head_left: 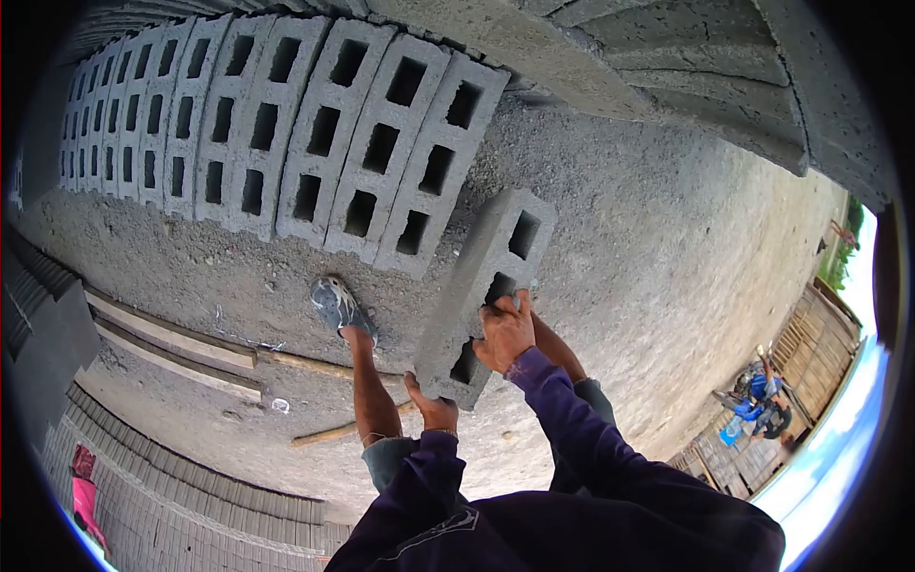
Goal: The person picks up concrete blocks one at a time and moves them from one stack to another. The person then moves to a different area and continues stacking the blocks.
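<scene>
A grey hollow concrete block (448, 296) with three square holes is held tilted in front of my body, off to the right of a row of blocks. My left hand (432, 402) grips its lower end, with the thumb along the side. My right hand (505, 332) holds the block by the web between its holes, fingers hooked at the middle hole. The row of similar blocks (319, 176) stands on the ground at the upper left, its nearest block close to the held one.
Stacked blocks (705, 57) rise at the upper right. Wooden planks (172, 329) and poles lie on the ground at left, near my shod foot (341, 307). A person (777, 419) is by a motorcycle at the far right, beside a bamboo wall (815, 334).
</scene>
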A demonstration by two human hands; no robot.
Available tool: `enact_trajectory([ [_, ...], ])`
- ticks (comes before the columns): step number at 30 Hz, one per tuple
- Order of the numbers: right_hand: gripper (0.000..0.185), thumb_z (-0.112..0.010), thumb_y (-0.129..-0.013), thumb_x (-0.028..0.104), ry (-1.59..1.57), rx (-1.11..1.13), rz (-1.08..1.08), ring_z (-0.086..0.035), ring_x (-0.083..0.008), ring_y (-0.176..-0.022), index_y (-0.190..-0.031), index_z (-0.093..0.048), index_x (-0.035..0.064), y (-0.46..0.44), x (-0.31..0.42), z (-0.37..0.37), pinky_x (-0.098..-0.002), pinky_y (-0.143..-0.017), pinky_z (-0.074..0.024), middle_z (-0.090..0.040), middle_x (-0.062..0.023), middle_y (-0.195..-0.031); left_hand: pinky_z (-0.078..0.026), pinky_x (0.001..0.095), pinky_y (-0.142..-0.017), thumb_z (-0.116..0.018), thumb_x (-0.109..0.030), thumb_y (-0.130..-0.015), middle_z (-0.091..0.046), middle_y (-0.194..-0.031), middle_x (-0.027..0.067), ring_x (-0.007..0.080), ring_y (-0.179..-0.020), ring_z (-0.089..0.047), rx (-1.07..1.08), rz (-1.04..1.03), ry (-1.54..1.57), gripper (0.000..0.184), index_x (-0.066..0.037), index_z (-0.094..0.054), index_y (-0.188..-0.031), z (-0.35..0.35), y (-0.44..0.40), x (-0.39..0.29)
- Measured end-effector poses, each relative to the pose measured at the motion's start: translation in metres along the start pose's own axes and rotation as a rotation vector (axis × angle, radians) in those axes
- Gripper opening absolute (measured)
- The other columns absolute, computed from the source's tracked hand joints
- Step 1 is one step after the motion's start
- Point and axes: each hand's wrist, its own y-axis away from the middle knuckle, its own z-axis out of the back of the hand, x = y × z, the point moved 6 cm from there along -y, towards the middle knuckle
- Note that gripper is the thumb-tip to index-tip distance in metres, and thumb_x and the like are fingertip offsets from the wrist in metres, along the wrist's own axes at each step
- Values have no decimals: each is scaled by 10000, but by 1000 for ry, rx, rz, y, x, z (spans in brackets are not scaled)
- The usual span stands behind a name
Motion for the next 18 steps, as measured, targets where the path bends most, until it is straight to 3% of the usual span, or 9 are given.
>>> enact_trajectory([
  [6,411,-689,-614,224,77,-30,89,-512,-227,-1070,-956,-634,3,-32,-7,38,-498,-1122,-114,-674,-101,-883,-361,402,-1037,-359,-616,-921,-534,-1293,59,255,-1210,-484,50,128,127,650,-109,-485,-1308,-60,-12,19],
  [9,413,-691,-595,211,88,-173,140,-513,-215,-1064,-951,-637,8,-54,-19,62,-481,-1118,-128,-673,-95,-879,-320,418,-1073,-330,-628,-910,-510,-1337,96,282,-1227,-472,182,4,35,731,-65,-432,-1366,-75,-52,23],
  [11,410,-690,-593,206,125,-194,140,-517,-203,-1060,-948,-638,8,-67,-18,80,-470,-1106,-148,-674,-88,-883,-315,401,-1075,-334,-620,-916,-502,-1346,89,269,-1233,-462,228,56,221,721,-66,-428,-1368,-116,-59,15],
  [13,410,-691,-593,202,119,-211,115,-518,-194,-1061,-950,-638,7,-81,-21,91,-459,-1096,-161,-674,-83,-896,-325,393,-1064,-354,-600,-924,-509,-1337,75,260,-1222,-466,222,-149,-42,682,-80,-443,-1357,-114,-87,7],
  [14,409,-690,-602,202,118,-252,108,-518,-189,-1063,-959,-636,8,-87,-25,90,-456,-1092,-157,-674,-82,-910,-338,396,-1047,-369,-581,-931,-516,-1329,52,256,-1204,-476,181,-324,-112,633,-103,-470,-1334,-76,-129,19],
  [15,409,-690,-602,202,119,-259,111,-518,-189,-1063,-959,-636,8,-92,-25,92,-456,-1092,-157,-674,-82,-910,-338,396,-1047,-369,-581,-931,-516,-1329,52,256,-1204,-476,187,-328,-111,633,-103,-470,-1334,-110,-116,3],
  [17,410,-692,-609,201,144,-278,88,-519,-188,-1071,-968,-635,11,-102,-23,94,-462,-1093,-149,-672,-82,-924,-343,396,-1034,-389,-597,-918,-520,-1325,31,255,-1191,-483,210,-118,100,629,-127,-486,-1324,-172,-94,-16],
  [18,410,-692,-609,201,144,-278,90,-519,-188,-1071,-968,-635,11,-106,-25,89,-462,-1093,-149,-672,-82,-924,-340,394,-1033,-401,-635,-894,-524,-1320,23,250,-1182,-484,162,-105,117,664,-135,-490,-1322,-170,-99,-14],
])
